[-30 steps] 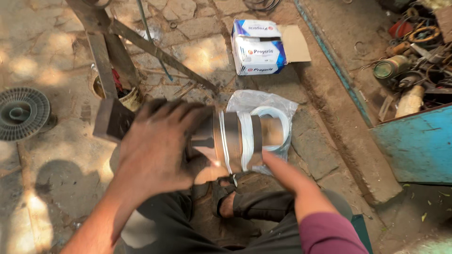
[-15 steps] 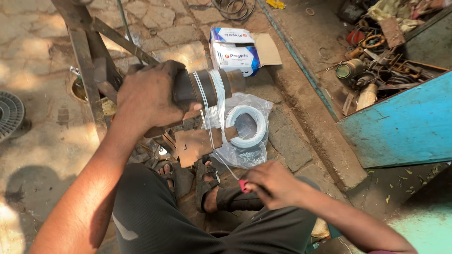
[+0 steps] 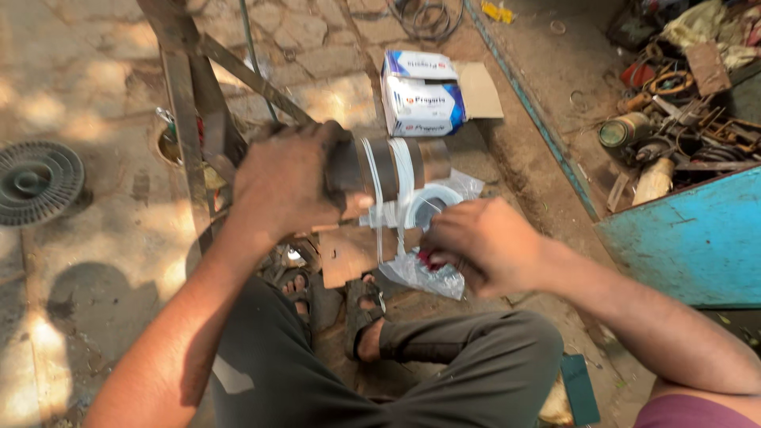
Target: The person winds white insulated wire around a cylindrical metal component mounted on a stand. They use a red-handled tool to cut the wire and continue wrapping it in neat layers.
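Note:
My left hand [image 3: 289, 182] grips a short grey metal cylinder [image 3: 396, 165] and holds it level above the ground, open end pointing right. A white strip [image 3: 387, 198] is wound around its middle and hangs down from it. My right hand [image 3: 482, 244] is closed just below and to the right, pinching a small red object together with the strip's lower part. Under both hands lies a clear plastic bag [image 3: 420, 273] with a white ring [image 3: 432, 204] on it, partly hidden by the cylinder. A brown cardboard piece [image 3: 349, 252] lies beside the bag.
A white and blue box [image 3: 420, 93] with an open flap sits on the paving beyond the cylinder. A rusty metal frame [image 3: 190, 111] stands at the left, a round ribbed disc [image 3: 36, 181] far left. A blue panel [image 3: 690, 238] and a scrap pile [image 3: 674, 119] are at the right.
My right hand rose from near my foot to just under the cylinder and closed on the strip. The cylinder stays in my left hand, which shifted little.

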Motion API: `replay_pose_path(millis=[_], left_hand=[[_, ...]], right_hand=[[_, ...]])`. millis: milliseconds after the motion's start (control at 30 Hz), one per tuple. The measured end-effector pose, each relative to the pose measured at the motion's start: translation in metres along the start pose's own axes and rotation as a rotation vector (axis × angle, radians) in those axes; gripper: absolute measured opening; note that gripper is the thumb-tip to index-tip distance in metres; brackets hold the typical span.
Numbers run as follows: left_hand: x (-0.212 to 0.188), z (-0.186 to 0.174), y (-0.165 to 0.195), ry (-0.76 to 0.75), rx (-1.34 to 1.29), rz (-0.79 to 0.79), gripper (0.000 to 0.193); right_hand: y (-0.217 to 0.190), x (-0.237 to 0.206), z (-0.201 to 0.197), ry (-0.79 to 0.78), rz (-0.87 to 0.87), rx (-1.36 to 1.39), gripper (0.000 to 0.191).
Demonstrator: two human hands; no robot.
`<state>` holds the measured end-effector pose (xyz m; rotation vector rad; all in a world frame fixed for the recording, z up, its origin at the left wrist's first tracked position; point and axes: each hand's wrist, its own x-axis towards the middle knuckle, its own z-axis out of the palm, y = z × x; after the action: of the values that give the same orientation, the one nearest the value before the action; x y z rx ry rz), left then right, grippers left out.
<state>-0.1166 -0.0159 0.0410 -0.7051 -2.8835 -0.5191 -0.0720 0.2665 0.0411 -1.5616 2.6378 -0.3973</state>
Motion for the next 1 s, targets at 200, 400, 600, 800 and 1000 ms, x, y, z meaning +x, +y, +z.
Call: replay_pose_path(millis=[200, 400, 600, 800, 1000], left_hand=[[0.015, 0.001, -0.011, -0.105, -0.02, -0.13, 0.083], [0.018, -0.001, -0.006, -0.161, 0.04, -0.093, 0.086], [0.013, -0.001, -0.003, -0.113, 0.008, -0.03, 0.088], [0.015, 0.0, -0.011, -0.044, -0.034, 0.003, 0.086], [0.022, -0.002, -0.008, -0.109, -0.001, -0.029, 0.084]], right_hand=[[-0.004, -0.004, -0.014, -0.002, -0.193, -0.514, 0.03], [0.011, 0.023, -0.016, 0.186, -0.257, -0.513, 0.033], [0.038, 0.055, -0.017, 0.144, -0.178, -0.27, 0.048], [0.027, 0.046, -0.037, 0.177, -0.243, -0.302, 0.036], [0.046, 0.052, -0.046, 0.071, -0.151, -0.857, 0.023]])
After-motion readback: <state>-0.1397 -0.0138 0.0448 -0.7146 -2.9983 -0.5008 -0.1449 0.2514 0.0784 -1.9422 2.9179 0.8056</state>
